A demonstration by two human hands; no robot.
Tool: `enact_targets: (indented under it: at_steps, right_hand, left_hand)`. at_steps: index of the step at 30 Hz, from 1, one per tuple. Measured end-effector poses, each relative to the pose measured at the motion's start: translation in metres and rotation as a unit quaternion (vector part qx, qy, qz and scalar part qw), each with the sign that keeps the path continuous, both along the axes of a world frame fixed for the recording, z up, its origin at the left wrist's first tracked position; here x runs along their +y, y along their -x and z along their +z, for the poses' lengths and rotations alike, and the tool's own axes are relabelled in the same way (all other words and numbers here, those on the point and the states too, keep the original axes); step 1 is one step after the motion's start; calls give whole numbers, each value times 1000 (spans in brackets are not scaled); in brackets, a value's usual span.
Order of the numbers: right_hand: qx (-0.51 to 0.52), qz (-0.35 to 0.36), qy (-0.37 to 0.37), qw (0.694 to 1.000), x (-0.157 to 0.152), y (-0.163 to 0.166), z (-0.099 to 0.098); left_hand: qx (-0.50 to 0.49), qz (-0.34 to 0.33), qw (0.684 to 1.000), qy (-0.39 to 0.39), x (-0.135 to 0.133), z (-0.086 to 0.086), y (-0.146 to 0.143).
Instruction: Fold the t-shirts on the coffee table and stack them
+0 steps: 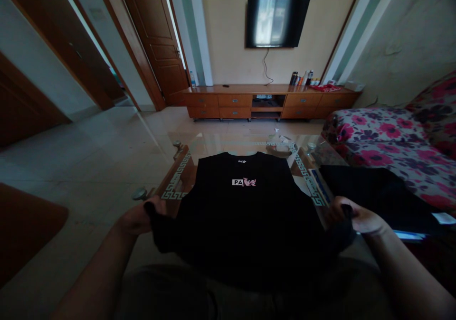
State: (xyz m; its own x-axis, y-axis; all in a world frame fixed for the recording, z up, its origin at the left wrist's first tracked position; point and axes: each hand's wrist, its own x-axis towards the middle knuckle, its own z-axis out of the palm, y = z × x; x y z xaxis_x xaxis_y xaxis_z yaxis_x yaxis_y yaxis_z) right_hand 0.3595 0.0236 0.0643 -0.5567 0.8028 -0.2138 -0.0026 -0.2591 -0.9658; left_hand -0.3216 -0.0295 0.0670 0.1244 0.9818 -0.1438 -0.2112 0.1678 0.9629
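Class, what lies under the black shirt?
The glass table; its patterned border shows on both sides. The shirt covers the middle, so anything there cannot be seen.

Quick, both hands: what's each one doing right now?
Left hand: closed, holding the black shirt at its left side.
Right hand: closed, holding the same shirt at its right side.

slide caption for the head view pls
Left hand and right hand grip a black printed shirt over a glass table.
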Motion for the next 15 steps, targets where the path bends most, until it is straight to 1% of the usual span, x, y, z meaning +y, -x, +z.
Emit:
enact_targets:
  at_steps: [1,2,3,5,7,9,11,13,15]
  right_hand:
    - [10,-39,19,999,4,3,-1]
    - [5,-89,37,995,9,7,-2]
    - [-8,-134,55,989,14,13,-3]
    - [-30,-202,77,976,26,28,-7]
    - [-29,-246,63,967,40,44,-15]
    - [-38,-275,26,960,52,55,-28]
    - [-66,-281,-9,957,61,58,-42]
    - [-89,-270,-24,959,66,54,-54]
    - [-94,-265,-20,960,68,46,-61]
  left_hand:
    - [0,-5,1000,30,5,0,-7]
    - [-1,1,998,63,12,-2,-15]
    - [-2,19,997,81,20,-4,-24]
    - [13,65,994,88,37,-13,-40]
    - [50,114,990,68,52,-27,-49]
    - [123,158,979,44,65,-43,-52]
    - [191,183,964,35,75,-57,-51]
    - [217,197,956,32,82,-66,-47]
    - [212,208,954,25,87,-70,-42]
